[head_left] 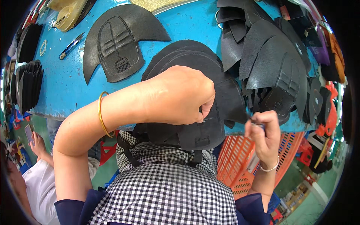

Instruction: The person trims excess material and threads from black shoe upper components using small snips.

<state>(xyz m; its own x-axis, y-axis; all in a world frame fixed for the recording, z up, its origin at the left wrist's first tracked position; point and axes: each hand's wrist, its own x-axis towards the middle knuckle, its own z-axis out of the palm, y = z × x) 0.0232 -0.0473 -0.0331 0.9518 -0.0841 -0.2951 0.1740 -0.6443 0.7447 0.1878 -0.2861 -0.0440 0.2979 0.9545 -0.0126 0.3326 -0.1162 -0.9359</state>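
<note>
A stack of black shoe-upper pieces (230, 95) lies at the table's near edge, the lower one hanging slightly over my lap. Above it my left hand (183, 95) is closed, thumb and fingers pinched together low over the top piece. What they pinch, if anything, is hidden. Just right of the stack, my right hand (264, 133) is raised and closed around something small and dark, too little of which shows to name. A single black shoe upper (122, 39) with stitched lines and ridges lies flat beyond my left forearm.
On the blue table (62, 88), a pile of black uppers (258, 48) stands right. A pen-like tool (71, 45) and stacked black pieces (29, 84) lie left. An orange plastic basket (234, 161) is below the edge. At lower left, another person's hand (36, 144) holds a phone.
</note>
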